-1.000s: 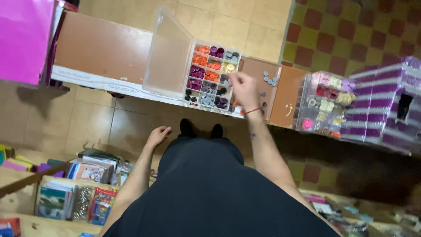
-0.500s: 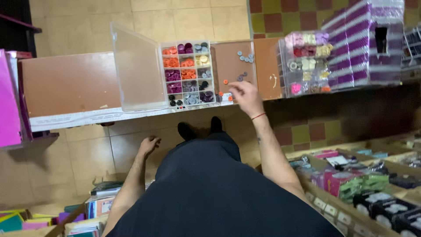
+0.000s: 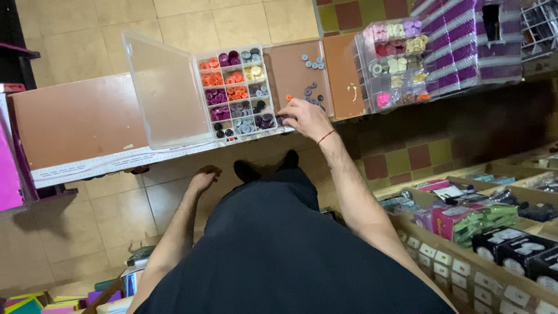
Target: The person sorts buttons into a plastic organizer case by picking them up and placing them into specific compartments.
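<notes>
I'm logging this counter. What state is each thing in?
Button box: open, lid laid flat leftward, compartments filled.
Loose buttons: scattered on the counter.
Clear organizer: shut, full.
Right hand: on the counter beside the box.
Left hand: hanging, empty.

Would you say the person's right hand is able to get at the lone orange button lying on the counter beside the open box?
Probably yes: the right hand rests on the counter just beside the orange button, with nothing lying between them.
</notes>
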